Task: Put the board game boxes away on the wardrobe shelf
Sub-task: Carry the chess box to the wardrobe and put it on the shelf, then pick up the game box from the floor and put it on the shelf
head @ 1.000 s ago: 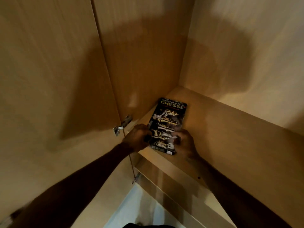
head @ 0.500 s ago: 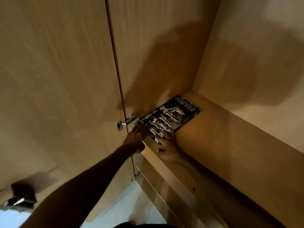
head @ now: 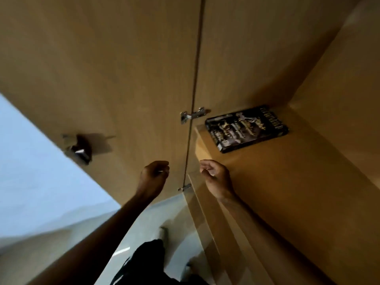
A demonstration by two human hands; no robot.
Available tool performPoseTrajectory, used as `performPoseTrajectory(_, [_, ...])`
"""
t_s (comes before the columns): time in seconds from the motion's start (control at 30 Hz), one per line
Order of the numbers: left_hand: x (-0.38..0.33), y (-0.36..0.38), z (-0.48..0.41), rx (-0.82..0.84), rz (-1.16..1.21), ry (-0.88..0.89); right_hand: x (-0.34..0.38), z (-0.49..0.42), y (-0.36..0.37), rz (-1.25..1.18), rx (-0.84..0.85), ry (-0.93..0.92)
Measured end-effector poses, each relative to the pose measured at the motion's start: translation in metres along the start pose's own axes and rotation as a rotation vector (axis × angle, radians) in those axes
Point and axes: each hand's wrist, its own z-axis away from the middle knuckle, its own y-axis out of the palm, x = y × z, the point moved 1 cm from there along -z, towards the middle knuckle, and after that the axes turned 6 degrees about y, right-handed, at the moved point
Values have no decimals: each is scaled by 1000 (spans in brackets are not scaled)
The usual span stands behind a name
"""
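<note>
Both grips hang loosely curled and empty, left hand and right hand below the pale wooden wardrobe shelf; the flat black cardboard chess box lies in its back left corner, likely light, stiff, best held by its long edges

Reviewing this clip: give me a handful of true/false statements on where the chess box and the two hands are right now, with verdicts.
1. The chess box lies flat on the wardrobe shelf. True.
2. The right hand grips the box. False: it is apart from the box, nearer the camera, holding nothing.
3. The left hand holds nothing. True.
4. The box sits in the shelf's corner, near the door hinge. True.
5. A second game box is stacked on the chess box. False: only one box is on the shelf.
</note>
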Motion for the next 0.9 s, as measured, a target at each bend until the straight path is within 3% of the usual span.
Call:
performPoseTrajectory(0.07, [6,-13,23,-38,68,-55,-2,13,15,7,46,4])
performPoseTrajectory(0.17, [48,-60,105,-212,137,-223,-9,56,79,110,293,-14])
performPoseTrajectory(0.33, [94,-129,216,-449,172,-384,3,124,173,166,568,-77])
performPoseTrajectory(0.77, [196,-315,481,-978,243,-523,84,365,417,292,1087,-325])
performPoseTrajectory(0.9, [214,-353,580,-1215,246,-592,99,458,484,341,1302,-411])
